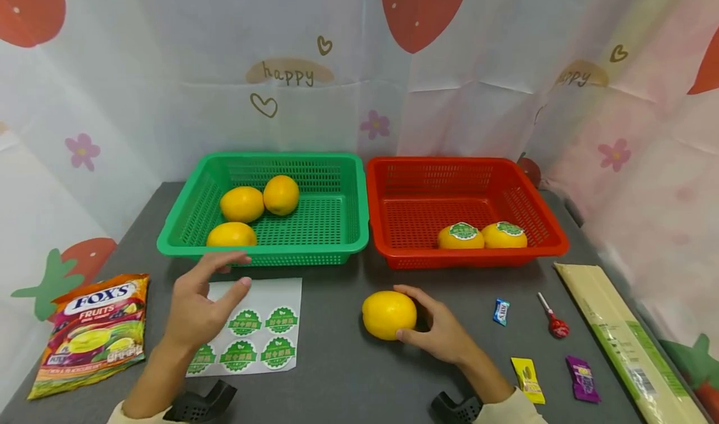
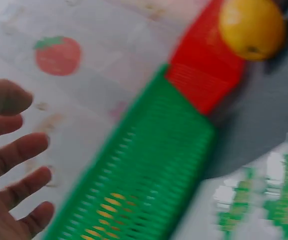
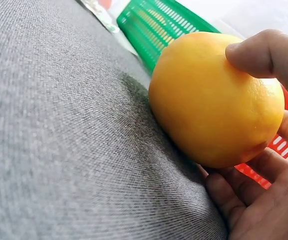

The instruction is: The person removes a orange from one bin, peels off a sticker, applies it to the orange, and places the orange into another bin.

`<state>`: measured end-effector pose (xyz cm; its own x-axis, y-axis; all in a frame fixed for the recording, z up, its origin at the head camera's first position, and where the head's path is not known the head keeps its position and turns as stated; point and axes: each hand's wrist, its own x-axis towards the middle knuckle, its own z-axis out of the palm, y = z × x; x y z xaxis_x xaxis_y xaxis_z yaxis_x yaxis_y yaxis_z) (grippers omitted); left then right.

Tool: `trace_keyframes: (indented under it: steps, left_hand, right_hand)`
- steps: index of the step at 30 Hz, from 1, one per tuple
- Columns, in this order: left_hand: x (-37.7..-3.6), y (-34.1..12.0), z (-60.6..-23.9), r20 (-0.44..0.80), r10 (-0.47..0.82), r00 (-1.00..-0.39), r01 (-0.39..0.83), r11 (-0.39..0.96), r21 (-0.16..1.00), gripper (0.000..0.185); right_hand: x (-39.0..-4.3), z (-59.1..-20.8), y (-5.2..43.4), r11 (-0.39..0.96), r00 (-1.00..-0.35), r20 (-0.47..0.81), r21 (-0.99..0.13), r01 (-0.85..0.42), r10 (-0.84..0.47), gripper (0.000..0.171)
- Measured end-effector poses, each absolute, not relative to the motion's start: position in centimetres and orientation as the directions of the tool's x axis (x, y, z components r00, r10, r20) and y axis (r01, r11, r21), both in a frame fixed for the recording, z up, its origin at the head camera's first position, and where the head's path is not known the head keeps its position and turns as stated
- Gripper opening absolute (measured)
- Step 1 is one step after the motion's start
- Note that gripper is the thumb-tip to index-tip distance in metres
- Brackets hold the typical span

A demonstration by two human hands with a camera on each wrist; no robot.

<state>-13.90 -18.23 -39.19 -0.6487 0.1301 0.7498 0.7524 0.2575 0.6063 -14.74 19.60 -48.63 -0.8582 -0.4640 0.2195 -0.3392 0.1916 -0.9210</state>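
An orange (image 1: 389,314) sits on the grey surface (image 1: 337,361) just in front of the red basket (image 1: 556,240), near the middle of the head view. The right hand (image 1: 444,333) cups it from the 3 o'clock side, fingers curled round the fruit in a light grip. The right wrist view shows what the head view cannot: the thumb (image 3: 263,52) presses on top of the peel while the other fingers (image 3: 233,192) lie beneath and behind, and the orange rests on the cloth.

At 9 o'clock from the orange, the left hand (image 1: 196,308) hovers above a sticker sheet (image 1: 264,336), grip released, fingers spread and holding nothing. The blurred left wrist view confirms the splayed fingers (image 2: 19,155) and catches the green basket (image 1: 348,243) edge-on.

The green basket, at 11 o'clock, holds three plain oranges (image 1: 242,203). The red one, at 1 o'clock, holds two oranges bearing green stickers (image 1: 462,235). A candy bag (image 1: 92,333) lies far at 9 o'clock; wrapped sweets (image 1: 527,379) and a lollipop (image 1: 553,320) lie at 3 o'clock.
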Motion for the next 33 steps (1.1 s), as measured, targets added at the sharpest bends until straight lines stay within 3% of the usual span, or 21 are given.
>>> trace_keyframes:
  steps: [4,13,24,33]
  left_hand:
    - [-14.4,-18.1,-42.8,0.626,0.208,-0.752,0.657,0.32,0.683,0.042]
    - [-15.7,-19.1,-48.1,0.479,0.21,-0.853,0.519,0.441,0.732,0.029]
    - [-16.3,-18.8,-49.3,0.435,0.299,-0.849,0.524,0.575,0.629,0.016]
    - [-16.6,-18.5,-49.6,0.454,0.31,-0.835,0.549,0.529,0.648,0.013]
  right_hand:
    - [-14.7,-49.0,19.5,0.192,-0.86,0.208,-0.925,-0.328,-0.466,0.066]
    - [-14.6,-49.1,19.3,0.21,-0.866,0.196,-0.924,-0.32,-0.459,0.067]
    - [-15.1,-48.3,19.3,0.201,-0.854,0.224,-0.915,-0.35,-0.469,0.066]
    - [-14.9,-48.3,19.5,0.221,-0.858,0.211,-0.912,-0.344,-0.468,0.064]
